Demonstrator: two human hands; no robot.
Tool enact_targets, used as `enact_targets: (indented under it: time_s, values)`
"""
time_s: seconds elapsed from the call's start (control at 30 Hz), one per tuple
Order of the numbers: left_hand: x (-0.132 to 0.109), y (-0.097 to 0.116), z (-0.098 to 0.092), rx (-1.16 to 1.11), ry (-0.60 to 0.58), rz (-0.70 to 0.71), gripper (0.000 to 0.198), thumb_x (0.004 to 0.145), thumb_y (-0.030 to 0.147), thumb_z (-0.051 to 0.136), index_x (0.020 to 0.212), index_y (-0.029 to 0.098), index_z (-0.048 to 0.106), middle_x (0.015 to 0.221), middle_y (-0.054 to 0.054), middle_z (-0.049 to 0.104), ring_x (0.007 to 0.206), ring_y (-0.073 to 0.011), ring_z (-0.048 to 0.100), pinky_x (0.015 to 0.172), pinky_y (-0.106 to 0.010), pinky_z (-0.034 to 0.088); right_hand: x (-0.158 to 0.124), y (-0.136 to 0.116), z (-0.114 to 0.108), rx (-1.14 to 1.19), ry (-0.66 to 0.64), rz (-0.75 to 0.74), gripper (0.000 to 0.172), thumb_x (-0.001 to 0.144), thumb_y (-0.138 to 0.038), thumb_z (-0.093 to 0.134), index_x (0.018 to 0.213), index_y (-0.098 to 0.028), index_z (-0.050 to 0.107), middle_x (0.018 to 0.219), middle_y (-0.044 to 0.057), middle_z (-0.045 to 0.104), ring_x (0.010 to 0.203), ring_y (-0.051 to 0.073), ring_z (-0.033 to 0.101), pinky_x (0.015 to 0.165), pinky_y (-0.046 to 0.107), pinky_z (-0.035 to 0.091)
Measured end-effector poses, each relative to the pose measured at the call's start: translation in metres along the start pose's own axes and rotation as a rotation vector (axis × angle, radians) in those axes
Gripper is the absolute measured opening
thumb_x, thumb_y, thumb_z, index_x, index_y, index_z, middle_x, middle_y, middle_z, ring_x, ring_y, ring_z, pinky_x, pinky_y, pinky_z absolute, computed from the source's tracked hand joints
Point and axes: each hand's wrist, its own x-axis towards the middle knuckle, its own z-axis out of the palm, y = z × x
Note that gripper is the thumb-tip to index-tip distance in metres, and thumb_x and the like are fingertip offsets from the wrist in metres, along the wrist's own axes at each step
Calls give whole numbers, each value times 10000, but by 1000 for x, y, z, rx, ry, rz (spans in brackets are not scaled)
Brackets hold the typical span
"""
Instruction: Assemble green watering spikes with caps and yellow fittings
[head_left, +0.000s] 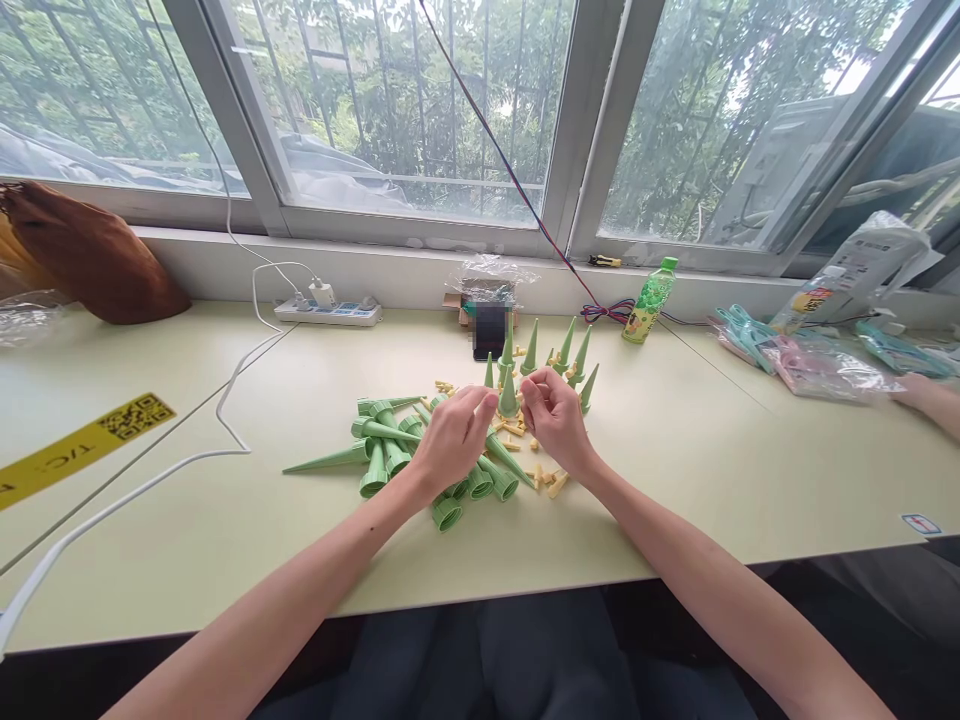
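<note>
A pale green plastic watering spike [508, 393] stands point up between my two hands. My left hand [456, 432] is closed, its thumb and curled finger at the left side of the spike's base. On the other side my right hand [556, 418] pinches at the base, its fingertips partly hidden. Beneath and left of my left hand lies a pile of green spikes [386, 428], with hollow threaded ends showing. Beyond my hands several spikes [580, 356] stand upright on their wide ends. Small yellow plastic pieces [553, 484] are scattered around and below my right hand.
A phone-like dark device [490, 332] leans at the back near a green-capped bottle [649, 302]. At the left are a power strip [330, 310] and white cable [225, 400]. Bagged items [817, 365] and another person's hand [926, 390] are at the right.
</note>
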Motion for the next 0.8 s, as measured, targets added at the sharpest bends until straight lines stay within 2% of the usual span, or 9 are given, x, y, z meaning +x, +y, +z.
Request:
enact_targets:
  time_s: [0.07, 0.13, 0.2, 0.3, 0.4, 0.57, 0.67, 0.8]
  values:
    - [2, 4, -1, -150, -50, -168, 546, 1001, 495, 299, 748, 143, 631, 626, -15, 611, 449, -94, 519, 590, -257, 456, 0, 0, 0, -12, -1, -14, 289, 954, -466, 502, 822, -213, 454, 527, -87, 382, 409, 61, 320, 397, 207, 241]
    - [4, 7, -3, -342, -127, -338, 615, 963, 588, 326, 679, 130, 622, 630, -28, 636, 371, -77, 489, 454, -236, 391, -1, 0, 0, -27, -6, -32, 282, 958, -460, 497, 828, -214, 455, 533, -84, 390, 418, 63, 327, 406, 208, 252]
    - [6, 10, -5, -524, -215, -475, 651, 919, 653, 364, 657, 116, 620, 659, -52, 656, 333, -67, 465, 353, -219, 281, -1, 1, 0, -42, -11, -53, 274, 962, -451, 493, 830, -215, 454, 541, -82, 395, 430, 65, 331, 419, 210, 265]
    - [9, 11, -8, -728, -323, -622, 633, 863, 684, 458, 697, 102, 643, 612, -48, 626, 295, -45, 390, 303, -201, 162, -2, 2, 0, -67, -13, -80, 267, 964, -440, 494, 828, -216, 449, 554, -80, 395, 444, 67, 333, 432, 212, 273]
    - [10, 9, -9, -885, -388, -687, 577, 831, 649, 554, 716, 92, 646, 597, -33, 595, 290, -12, 311, 298, -189, 121, -2, 2, -1, -88, -22, -82, 274, 964, -448, 490, 823, -217, 442, 560, -77, 391, 453, 70, 336, 438, 214, 273]
    - [9, 7, -10, -1038, -431, -732, 455, 825, 548, 632, 753, 99, 641, 681, -35, 600, 340, 1, 305, 299, -190, 71, -2, 2, -2, -112, -43, -58, 297, 959, -477, 483, 819, -219, 435, 574, -73, 373, 463, 75, 324, 443, 218, 270]
    - [10, 7, -11, -1069, -418, -729, 409, 817, 500, 667, 743, 99, 635, 683, -30, 591, 360, 5, 295, 308, -191, 72, -2, 3, -2, -108, -55, -42, 305, 953, -485, 489, 818, -217, 438, 586, -67, 380, 473, 78, 323, 447, 220, 272]
    - [10, 5, -10, -1018, -415, -705, 456, 835, 538, 635, 723, 96, 620, 547, 7, 506, 358, -1, 273, 331, -182, 119, -2, 3, -2, -73, -60, -28, 308, 944, -486, 506, 811, -215, 444, 572, -73, 365, 460, 74, 291, 435, 222, 246]
